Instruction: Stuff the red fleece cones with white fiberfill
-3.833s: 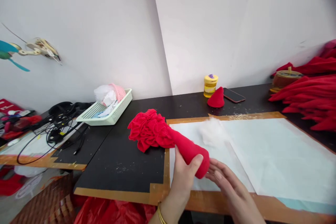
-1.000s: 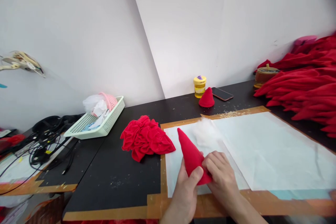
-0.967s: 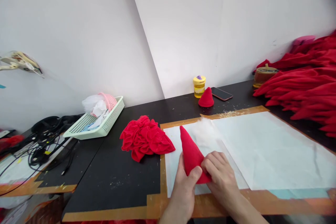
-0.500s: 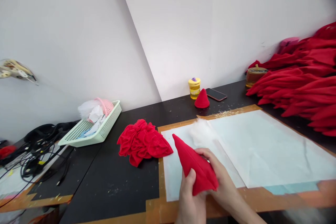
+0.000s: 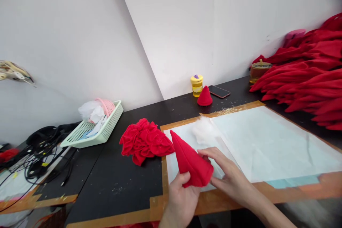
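A red cone-shaped fabric hat (image 5: 191, 164) is held over the near edge of the white sheet, its tip pointing up and left. My left hand (image 5: 183, 194) grips it from below, thumb pressed on the front. At its wide right end is my right hand (image 5: 227, 169), fingers bent around the edge, with some fingertips hidden behind the cloth. A tuft of white stuffing (image 5: 204, 131) lies on the sheet just beyond. To the left rests a heap of red fabric pieces (image 5: 144, 140). Another red cone (image 5: 205, 97) stands upright at the back.
A yellow-lidded jar (image 5: 197, 86) and a phone (image 5: 219, 91) are near the wall. Many red cloth pieces (image 5: 315, 71) pile up at right beside an amber jar (image 5: 259, 71). At left are a pale green basket (image 5: 92, 141) and tangled black cables (image 5: 40, 164). White sheets (image 5: 278, 142) cover the work area.
The red cone has shifted slightly left and up. My right hand has slid toward its wide end with the fingers loosened, while my left hand keeps its grip.
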Available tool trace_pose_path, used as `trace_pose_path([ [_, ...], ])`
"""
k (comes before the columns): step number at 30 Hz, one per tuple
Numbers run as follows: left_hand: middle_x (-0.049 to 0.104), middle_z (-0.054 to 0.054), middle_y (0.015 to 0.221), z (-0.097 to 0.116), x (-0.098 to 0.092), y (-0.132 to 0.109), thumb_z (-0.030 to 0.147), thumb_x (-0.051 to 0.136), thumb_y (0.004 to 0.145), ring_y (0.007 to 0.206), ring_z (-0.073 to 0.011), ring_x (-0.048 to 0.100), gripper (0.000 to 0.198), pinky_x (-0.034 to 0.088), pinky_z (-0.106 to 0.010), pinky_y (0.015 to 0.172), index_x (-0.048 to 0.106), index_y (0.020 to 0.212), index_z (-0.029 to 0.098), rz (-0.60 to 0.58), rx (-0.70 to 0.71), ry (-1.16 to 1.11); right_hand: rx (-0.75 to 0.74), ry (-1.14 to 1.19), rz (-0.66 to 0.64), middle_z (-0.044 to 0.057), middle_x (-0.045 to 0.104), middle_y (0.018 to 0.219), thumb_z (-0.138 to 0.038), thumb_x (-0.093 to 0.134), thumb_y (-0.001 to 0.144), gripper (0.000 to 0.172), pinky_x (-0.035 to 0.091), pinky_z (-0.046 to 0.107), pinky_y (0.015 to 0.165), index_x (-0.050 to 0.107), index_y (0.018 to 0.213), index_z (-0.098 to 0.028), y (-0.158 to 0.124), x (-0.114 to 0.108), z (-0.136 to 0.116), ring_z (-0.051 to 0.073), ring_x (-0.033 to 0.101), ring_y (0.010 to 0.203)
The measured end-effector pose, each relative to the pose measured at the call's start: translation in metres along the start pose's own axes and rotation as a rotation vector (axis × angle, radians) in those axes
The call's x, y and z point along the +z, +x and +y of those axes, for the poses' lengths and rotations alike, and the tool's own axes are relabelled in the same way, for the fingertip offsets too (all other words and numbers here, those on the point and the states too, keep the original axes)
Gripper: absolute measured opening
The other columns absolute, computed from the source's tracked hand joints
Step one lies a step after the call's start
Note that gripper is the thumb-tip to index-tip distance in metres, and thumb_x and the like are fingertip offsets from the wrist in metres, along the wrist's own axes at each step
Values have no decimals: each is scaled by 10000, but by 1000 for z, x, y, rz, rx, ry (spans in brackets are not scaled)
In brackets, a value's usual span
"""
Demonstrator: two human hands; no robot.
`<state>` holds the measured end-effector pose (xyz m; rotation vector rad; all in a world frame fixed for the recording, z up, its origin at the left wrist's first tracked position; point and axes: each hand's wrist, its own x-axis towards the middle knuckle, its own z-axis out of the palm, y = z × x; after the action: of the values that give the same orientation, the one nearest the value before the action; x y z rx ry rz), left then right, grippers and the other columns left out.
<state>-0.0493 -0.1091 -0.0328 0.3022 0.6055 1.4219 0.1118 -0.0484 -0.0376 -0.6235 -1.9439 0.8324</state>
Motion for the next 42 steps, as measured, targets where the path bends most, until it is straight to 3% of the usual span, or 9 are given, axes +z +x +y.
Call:
trace_pose_path([
  [7,737,-121,1222,18,-4,-3,423,834,742,1235,-344,611,535,416,-471,1117,719,1208,186,-15,10,171,-178,-112,-53,24,677,954,-3,591,870,331,486,442,950,567,1069,-267,13,-5,5,236,594,962],
  [15,762,-120,1032,21,18,9,319,865,701,1013,-301,706,514,519,-418,963,667,1146,156,299,65,165,-105,-69,-181,90,583,1270,-152,691,897,486,535,350,942,494,1318,-294,3,-8,3,235,581,1173],
  [19,752,-119,1061,1,23,4,330,856,709,992,-284,707,575,528,-403,934,633,1210,159,203,50,180,-163,-95,6,25,609,910,-81,551,936,189,537,303,737,521,988,-260,4,0,10,198,615,883],
  [24,743,-125,1126,-7,20,2,334,886,679,1044,-292,700,648,528,-380,934,625,1248,168,219,55,224,-133,-286,205,-16,536,720,-63,503,904,217,437,289,573,424,831,-251,1,13,11,180,525,647],
  [28,761,-104,1054,15,0,13,301,906,659,938,-247,716,542,557,-339,860,680,1130,159,405,176,291,-41,-301,-42,48,662,1008,-142,556,914,188,532,319,750,551,1064,-255,-4,-10,13,216,649,906],
  [31,762,-81,1053,33,-11,23,249,919,632,907,-217,713,564,563,-329,865,681,1138,176,462,275,300,97,-433,45,27,667,913,-286,538,983,73,516,305,691,595,1018,-257,14,-40,24,186,646,748],
  [33,760,-66,1038,38,-11,28,237,917,632,896,-209,711,562,564,-323,859,683,1140,189,446,284,297,226,-564,57,30,671,889,-340,543,979,114,489,319,660,606,974,-246,36,-51,35,192,627,695],
  [37,753,-71,993,36,3,35,278,891,666,853,-196,691,504,548,-296,795,697,1118,165,337,164,319,377,-594,-163,90,695,948,-230,640,858,27,477,342,684,640,881,-215,74,-47,55,272,672,841],
  [42,729,-41,1008,41,26,60,261,870,684,842,-178,645,520,495,-275,769,708,1176,213,-122,-24,568,346,-378,-218,75,698,921,-246,543,901,136,506,342,746,627,797,-224,81,-52,63,237,664,841],
])
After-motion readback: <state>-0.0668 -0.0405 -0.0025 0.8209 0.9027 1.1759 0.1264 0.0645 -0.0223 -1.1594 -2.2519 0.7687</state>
